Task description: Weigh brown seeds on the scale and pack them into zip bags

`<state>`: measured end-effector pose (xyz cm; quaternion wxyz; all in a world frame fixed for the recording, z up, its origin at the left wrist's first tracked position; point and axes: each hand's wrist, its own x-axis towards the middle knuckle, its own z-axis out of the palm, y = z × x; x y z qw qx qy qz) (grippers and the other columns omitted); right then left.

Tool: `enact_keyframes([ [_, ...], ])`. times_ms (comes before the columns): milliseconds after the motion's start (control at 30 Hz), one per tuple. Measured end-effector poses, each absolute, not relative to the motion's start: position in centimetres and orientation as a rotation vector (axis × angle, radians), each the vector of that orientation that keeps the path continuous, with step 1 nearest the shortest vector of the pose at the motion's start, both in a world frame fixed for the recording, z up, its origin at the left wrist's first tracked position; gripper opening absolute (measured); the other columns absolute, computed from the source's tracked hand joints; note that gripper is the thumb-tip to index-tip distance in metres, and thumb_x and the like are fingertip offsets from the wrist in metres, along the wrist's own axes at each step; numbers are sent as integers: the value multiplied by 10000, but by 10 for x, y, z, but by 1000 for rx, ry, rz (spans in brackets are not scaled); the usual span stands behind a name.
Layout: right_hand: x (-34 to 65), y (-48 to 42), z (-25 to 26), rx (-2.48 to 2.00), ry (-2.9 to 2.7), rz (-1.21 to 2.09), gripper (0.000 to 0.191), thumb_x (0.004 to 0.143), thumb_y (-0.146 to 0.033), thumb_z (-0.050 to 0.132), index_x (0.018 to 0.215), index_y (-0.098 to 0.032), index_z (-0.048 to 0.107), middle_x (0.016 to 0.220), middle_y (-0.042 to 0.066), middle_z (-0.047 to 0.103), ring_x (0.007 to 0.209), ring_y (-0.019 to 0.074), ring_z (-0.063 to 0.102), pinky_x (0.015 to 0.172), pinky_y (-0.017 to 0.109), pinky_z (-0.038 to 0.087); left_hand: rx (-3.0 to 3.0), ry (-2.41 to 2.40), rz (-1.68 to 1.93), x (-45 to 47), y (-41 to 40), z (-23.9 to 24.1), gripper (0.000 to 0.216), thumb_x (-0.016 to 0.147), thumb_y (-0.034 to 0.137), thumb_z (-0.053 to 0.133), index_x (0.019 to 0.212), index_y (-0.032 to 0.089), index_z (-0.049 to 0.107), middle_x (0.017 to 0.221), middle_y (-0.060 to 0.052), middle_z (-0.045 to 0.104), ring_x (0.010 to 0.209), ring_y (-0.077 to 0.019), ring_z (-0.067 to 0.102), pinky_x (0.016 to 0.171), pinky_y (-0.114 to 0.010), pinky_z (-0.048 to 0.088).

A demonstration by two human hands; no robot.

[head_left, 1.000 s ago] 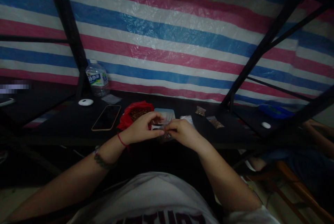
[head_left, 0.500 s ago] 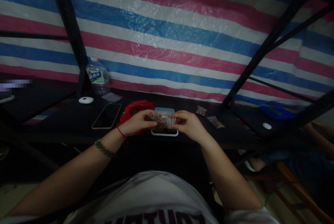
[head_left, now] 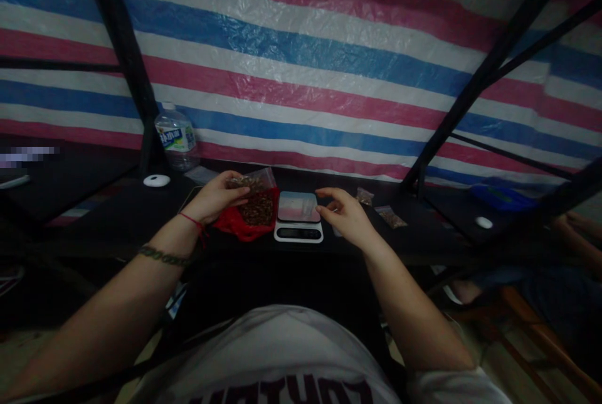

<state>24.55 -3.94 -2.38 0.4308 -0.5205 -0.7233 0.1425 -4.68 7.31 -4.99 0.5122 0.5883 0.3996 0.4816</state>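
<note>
My left hand (head_left: 214, 196) holds a small clear plastic bag (head_left: 256, 194) with brown bits in it, lifted above a red bag (head_left: 239, 225) of the same brown stuff on the black table (head_left: 108, 216). To the right of the red bag sits a small white scale (head_left: 299, 219) with nothing on its plate. Past the scale's right edge, my right hand (head_left: 345, 216) hovers with fingers apart and holds nothing.
A water bottle (head_left: 175, 136) and a white round lid (head_left: 157, 180) stand at the back left. Two small filled bags (head_left: 390, 216) lie right of my right hand. A blue object (head_left: 496, 197) and a white cap (head_left: 483, 223) sit farther right. Another person's arm (head_left: 576, 231) shows at the right edge.
Both hands held the small bag over the scale. Now my right hand has let go, and my left hand has carried the bag left, above the red bag.
</note>
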Motion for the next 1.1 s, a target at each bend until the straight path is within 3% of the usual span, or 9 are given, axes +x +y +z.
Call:
enact_keyframes([
  [267, 256, -28, -32, -1399, -1820, 313, 268, 800, -299, 625, 1035, -179, 668, 1015, 62, 674, 697, 128, 591, 664, 270, 488, 2258, 1580, 824, -45, 77, -55, 284, 733, 359, 614, 968, 200, 615, 919, -59, 688, 835, -226, 651, 730, -306, 492],
  [533, 261, -25, -32, -1472, -1809, 320, 269, 802, -322, 615, 1014, -172, 683, 995, 63, 693, 703, 138, 600, 692, 290, 484, 2485, 1935, 664, -55, 79, -55, 281, 804, 395, 517, 964, 206, 651, 840, -94, 699, 772, -257, 658, 684, -315, 475],
  [833, 263, -23, -35, -1471, -1824, 339, 254, 801, -315, 613, 996, -172, 693, 979, 67, 697, 733, 146, 607, 703, 292, 482, 2682, 1691, 894, -59, 90, -59, 366, 864, 291, 440, 1123, 145, 654, 1106, -153, 673, 1014, -284, 618, 910, -393, 459],
  [1100, 262, -23, -36, -1485, -1818, 382, 262, 805, -317, 602, 990, -154, 692, 925, 67, 702, 688, 145, 601, 649, 276, 477, 2604, 1642, 978, -61, 85, -49, 335, 849, 304, 504, 1104, 150, 657, 1073, -140, 688, 978, -280, 632, 900, -385, 465],
])
